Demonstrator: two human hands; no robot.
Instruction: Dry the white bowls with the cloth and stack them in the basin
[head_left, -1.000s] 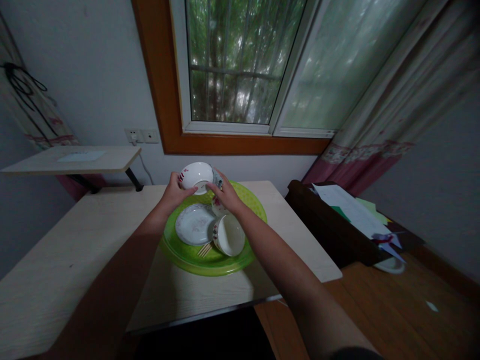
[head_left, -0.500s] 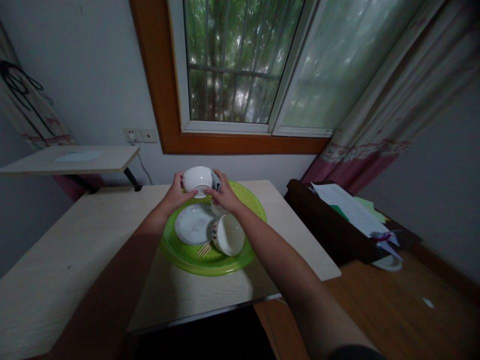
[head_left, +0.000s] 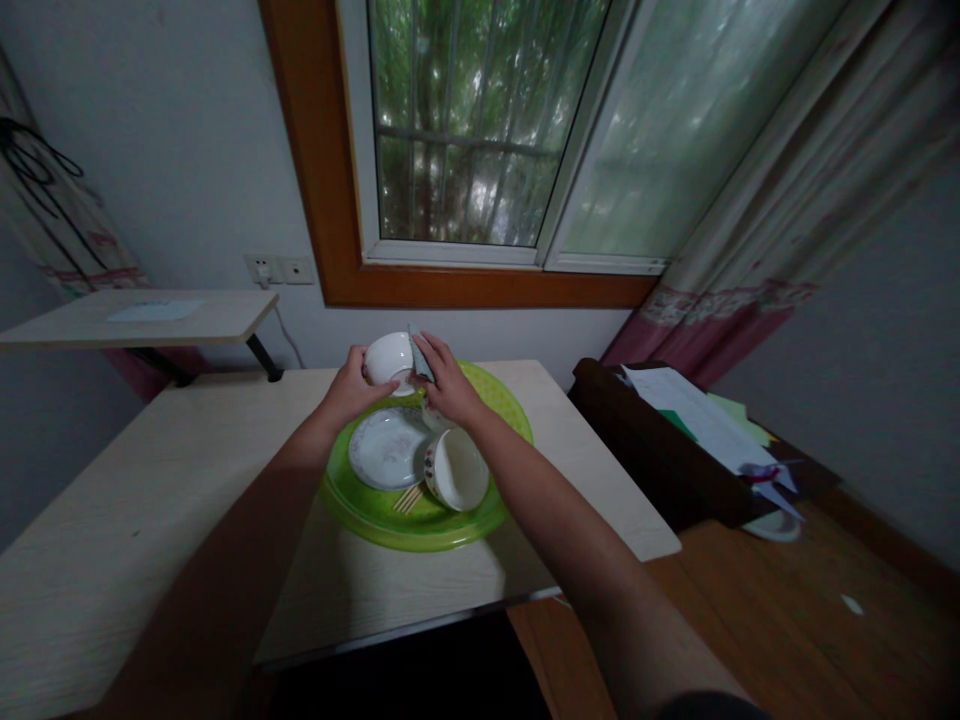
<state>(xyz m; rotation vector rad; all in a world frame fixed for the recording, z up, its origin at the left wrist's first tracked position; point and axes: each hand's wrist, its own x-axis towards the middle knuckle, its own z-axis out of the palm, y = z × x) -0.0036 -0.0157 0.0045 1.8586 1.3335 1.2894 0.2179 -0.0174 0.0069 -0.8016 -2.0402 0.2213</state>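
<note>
Above the far side of a green basin [head_left: 420,540], my left hand [head_left: 349,390] grips a white bowl [head_left: 388,360] by its left side. The bowl is tilted, with its base toward me. My right hand [head_left: 448,385] is closed on a grey-green cloth [head_left: 420,362], pressed against the bowl's right side. Inside the basin a white plate [head_left: 386,450] lies at the left. A second bowl [head_left: 459,470] with a patterned outside rests on its side at the right. Another patterned piece sits behind it, mostly hidden by my right hand. Several chopsticks [head_left: 409,498] lie near the front.
The basin stands on a pale wooden table [head_left: 195,480]. A raised shelf [head_left: 187,325] with a paper on it is at the left back. A window [head_left: 480,150] lies ahead. To the right, papers [head_left: 690,410] lie on a dark brown box-like piece [head_left: 637,450] beside a wooden floor.
My right hand and the cloth have shifted slightly along the bowl's right side, and more of the cloth now shows above the rim. My left hand keeps its grip.
</note>
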